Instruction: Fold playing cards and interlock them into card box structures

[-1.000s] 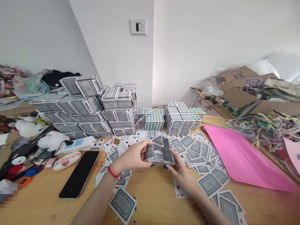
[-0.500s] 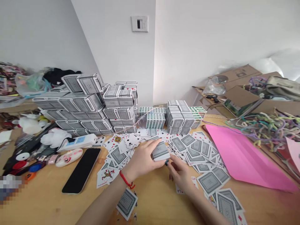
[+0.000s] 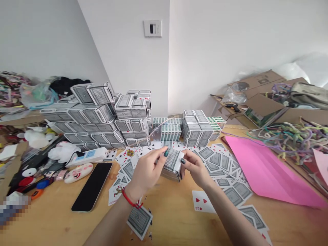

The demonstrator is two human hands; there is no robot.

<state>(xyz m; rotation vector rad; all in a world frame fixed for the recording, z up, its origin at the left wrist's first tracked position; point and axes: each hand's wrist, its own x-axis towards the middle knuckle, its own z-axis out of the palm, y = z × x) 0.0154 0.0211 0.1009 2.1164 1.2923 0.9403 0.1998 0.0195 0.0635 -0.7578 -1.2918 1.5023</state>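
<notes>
Both my hands hold a small box made of playing cards [image 3: 172,163], with a grey patterned back on its top and a white edge at the right. My left hand [image 3: 148,171], with a red cord at the wrist, is closed on its left side, thumb on the top. My right hand [image 3: 196,168] grips its right edge between thumb and fingers; some fingertips are hidden behind it. Below my right hand a three of hearts [image 3: 202,201] lies face up. A face-down card [image 3: 139,221] rests near my left wrist, beside a joker [image 3: 115,195].
Stacked card boxes [image 3: 89,116] rise at the back left, and a smaller stack [image 3: 196,127] stands at the back middle. Loose cards [image 3: 217,162] spread to the right, near pink paper [image 3: 266,174]. A phone [image 3: 92,187] and a power strip [image 3: 89,155] lie left.
The card box has been turned and tilted, so its near side shows. My right hand has moved up onto its right edge. My left hand has shifted left, its thumb now on top.
</notes>
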